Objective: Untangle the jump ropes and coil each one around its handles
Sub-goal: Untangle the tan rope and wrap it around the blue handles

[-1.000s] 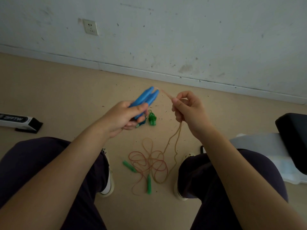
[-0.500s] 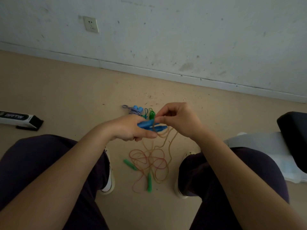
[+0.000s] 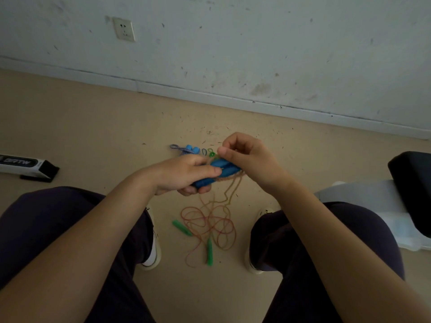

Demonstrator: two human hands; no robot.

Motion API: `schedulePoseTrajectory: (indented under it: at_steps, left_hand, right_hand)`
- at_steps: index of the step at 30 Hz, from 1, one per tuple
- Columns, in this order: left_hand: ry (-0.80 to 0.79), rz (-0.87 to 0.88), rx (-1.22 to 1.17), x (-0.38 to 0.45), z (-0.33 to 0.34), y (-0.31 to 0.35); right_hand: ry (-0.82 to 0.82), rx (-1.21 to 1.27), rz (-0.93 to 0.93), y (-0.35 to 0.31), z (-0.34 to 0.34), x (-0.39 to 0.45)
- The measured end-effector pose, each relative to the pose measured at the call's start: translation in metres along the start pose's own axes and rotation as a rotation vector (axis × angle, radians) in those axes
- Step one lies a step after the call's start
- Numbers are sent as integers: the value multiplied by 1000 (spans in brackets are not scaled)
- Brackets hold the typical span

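Note:
My left hand (image 3: pixel 184 174) grips a pair of blue handles (image 3: pixel 221 171) held together, lying nearly level. My right hand (image 3: pixel 247 157) pinches the tan rope (image 3: pixel 229 194) just above the handles, and a turn of it lies around them. The rest of that rope hangs to the floor between my feet. There it meets a loose red rope (image 3: pixel 210 226) with two green handles (image 3: pixel 182 228), one of them (image 3: pixel 210 251) lying nearer to me. Beyond my hands lies a bundle with blue handles and a striped cord (image 3: pixel 185 149).
I sit with my knees apart, one shoe (image 3: pixel 152 252) at each side of the ropes. A black and white box (image 3: pixel 28 165) lies at the left. A dark seat (image 3: pixel 412 183) over a white sheet stands at the right. The wall with a socket (image 3: pixel 124 29) is ahead.
The blue handles have dropped from pointing up and away to lying level. My right hand has come in from holding the rope out at the side to pinching it right over the handles.

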State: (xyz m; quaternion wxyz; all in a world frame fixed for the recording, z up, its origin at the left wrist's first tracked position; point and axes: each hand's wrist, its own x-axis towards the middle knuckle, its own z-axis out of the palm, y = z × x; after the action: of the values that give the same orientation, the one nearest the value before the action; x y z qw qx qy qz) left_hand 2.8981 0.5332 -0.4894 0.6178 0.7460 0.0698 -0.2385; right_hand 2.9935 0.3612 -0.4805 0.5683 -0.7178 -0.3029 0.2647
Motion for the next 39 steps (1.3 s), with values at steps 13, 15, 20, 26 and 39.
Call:
schedulePoseTrajectory:
  at_steps: [13, 15, 20, 26, 39]
  left_hand:
    - [322, 221, -165, 2, -2, -4]
    - [281, 188, -95, 3, -1, -4]
    - [186, 87, -36, 2, 2, -2]
    - [162, 81, 26, 3, 3, -3]
    - [270, 278, -291, 8, 4, -4]
  right_hand:
    - [38, 66, 23, 1, 3, -3]
    - [85, 53, 40, 4, 6, -2]
    - [83, 16, 66, 4, 7, -2]
    - [68, -64, 53, 1, 4, -1]
    - [-58, 189, 89, 5, 4, 0]
